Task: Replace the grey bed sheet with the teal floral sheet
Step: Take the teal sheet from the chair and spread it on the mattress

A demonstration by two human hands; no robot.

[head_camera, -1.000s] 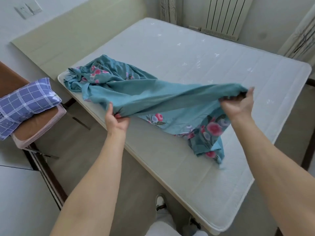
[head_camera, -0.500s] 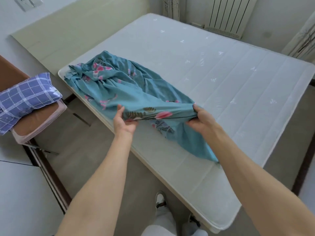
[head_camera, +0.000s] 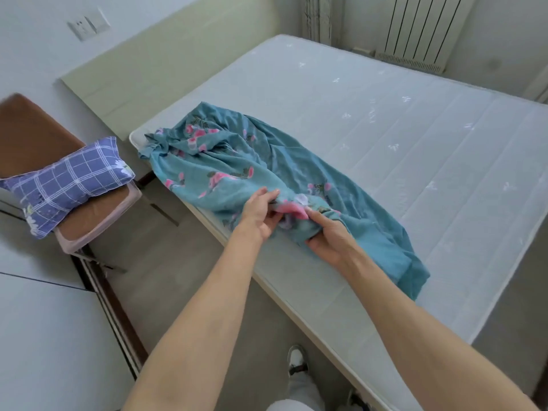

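The teal floral sheet (head_camera: 237,161) lies bunched in a long heap along the near left edge of the bare white mattress (head_camera: 400,129). My left hand (head_camera: 261,212) and my right hand (head_camera: 326,235) meet at the heap's near side. Both pinch a fold of the sheet with a pink flower on it, fingers curled into the cloth. One end of the sheet hangs over the mattress edge at the right (head_camera: 415,280). No grey sheet is in view.
A blue checked pillow (head_camera: 68,179) lies on a brown chair (head_camera: 35,137) to the left of the bed. A pale headboard (head_camera: 166,60) leans on the wall. A radiator (head_camera: 415,28) stands behind the bed. My shoe (head_camera: 296,360) is on the floor beside the mattress.
My right hand has come in from the far right toward my left hand, gathering the stretched sheet. Both hands now hold the same fold close together.
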